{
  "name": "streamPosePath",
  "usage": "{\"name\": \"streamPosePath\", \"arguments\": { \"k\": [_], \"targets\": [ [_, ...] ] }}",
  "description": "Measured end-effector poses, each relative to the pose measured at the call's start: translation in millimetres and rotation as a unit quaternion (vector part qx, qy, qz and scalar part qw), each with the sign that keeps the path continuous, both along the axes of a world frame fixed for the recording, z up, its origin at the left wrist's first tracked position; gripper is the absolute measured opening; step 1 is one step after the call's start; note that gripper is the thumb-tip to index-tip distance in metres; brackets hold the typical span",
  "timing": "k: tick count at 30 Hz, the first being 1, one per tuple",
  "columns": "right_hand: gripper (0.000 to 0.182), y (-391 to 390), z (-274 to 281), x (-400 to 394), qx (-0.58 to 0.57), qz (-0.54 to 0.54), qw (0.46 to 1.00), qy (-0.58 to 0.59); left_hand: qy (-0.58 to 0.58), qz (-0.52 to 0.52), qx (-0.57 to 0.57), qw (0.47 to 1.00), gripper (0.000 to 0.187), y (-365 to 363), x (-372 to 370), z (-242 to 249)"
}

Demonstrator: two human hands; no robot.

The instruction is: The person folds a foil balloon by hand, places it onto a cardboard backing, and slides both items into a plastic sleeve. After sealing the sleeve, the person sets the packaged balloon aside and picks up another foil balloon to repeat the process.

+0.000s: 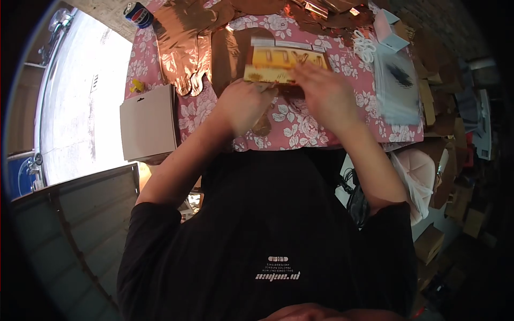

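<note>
A yellow box with a pale upper edge and dark marks (284, 58) lies on the pink floral cloth (302, 128), at the middle of the table. At its lower left edge is my left hand (248, 102), with fingers bent together; what they hold, if anything, is hidden. My right hand (321, 93) is over the box's right part, its fingertips touching the front and smeared by motion. Brown shiny sheet material (227, 64) lies beside and behind the box.
Copper-coloured foil (184, 48) lies at the back left, near a blue can (138, 15). Grey-brown cardboard pieces (148, 125) are stacked at the left edge. At the right are a white cord (364, 47), a white box (391, 30) and clear plastic bags (397, 88).
</note>
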State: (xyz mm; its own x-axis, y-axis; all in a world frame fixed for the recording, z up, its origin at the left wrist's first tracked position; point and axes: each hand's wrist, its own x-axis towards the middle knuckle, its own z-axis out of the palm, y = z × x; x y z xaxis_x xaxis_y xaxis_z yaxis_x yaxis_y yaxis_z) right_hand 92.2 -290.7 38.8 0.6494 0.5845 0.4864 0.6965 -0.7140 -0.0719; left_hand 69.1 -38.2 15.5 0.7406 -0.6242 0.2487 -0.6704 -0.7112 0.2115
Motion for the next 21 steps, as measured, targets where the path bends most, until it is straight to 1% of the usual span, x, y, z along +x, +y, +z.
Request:
{"name": "streamPosePath", "arguments": {
  "k": [1,2,4,8,10,11,13,14,16,20,21],
  "targets": [
    [0.039,3.4,-8.7,1.1,-0.003,0.015,0.999,0.028,0.040,0.014,0.045,0.998,0.032,-0.4,-1.4,0.2],
    [0.038,4.4,-15.1,1.4,-0.006,0.030,0.998,0.058,0.042,0.019,0.043,0.998,0.032,-0.4,-1.7,-1.6],
    [0.039,2.3,-19.8,0.9,-0.012,0.032,0.998,0.061,-0.033,-0.005,0.019,0.999,0.034,1.0,-1.8,-6.6],
    [0.039,3.3,-15.6,-3.1,-0.012,0.014,0.997,0.077,-0.015,-0.006,0.025,1.000,0.033,3.7,-8.4,-0.4],
    [0.037,6.4,-14.8,-6.2,-0.013,0.004,0.996,0.089,-0.023,-0.021,-0.112,0.993,0.032,8.0,-17.9,12.1],
    [0.036,7.7,-15.0,-8.3,-0.015,-0.004,0.995,0.101,-0.021,-0.025,-0.111,0.993,0.032,11.8,-24.9,21.1],
    [0.035,8.3,-14.3,-11.3,-0.022,0.003,0.995,0.101,0.033,-0.026,-0.190,0.981,0.030,18.5,-36.9,36.7],
    [0.034,9.1,-13.8,-12.0,-0.031,0.014,0.995,0.097,0.034,-0.025,-0.190,0.981,0.030,18.2,-36.1,37.6],
    [0.033,12.7,-13.3,-15.0,-0.039,0.018,0.993,0.111,-0.027,-0.003,-0.199,0.980,0.035,17.6,-33.6,38.5],
    [0.033,16.2,-17.8,-19.1,-0.055,0.028,0.988,0.140,-0.049,0.034,-0.175,0.983,0.038,-4.4,-12.8,14.3],
    [0.033,16.1,-16.4,-19.8,-0.056,0.029,0.988,0.140,-0.016,0.037,-0.116,0.992,0.040,-5.6,-10.5,6.9]
  ]
}}
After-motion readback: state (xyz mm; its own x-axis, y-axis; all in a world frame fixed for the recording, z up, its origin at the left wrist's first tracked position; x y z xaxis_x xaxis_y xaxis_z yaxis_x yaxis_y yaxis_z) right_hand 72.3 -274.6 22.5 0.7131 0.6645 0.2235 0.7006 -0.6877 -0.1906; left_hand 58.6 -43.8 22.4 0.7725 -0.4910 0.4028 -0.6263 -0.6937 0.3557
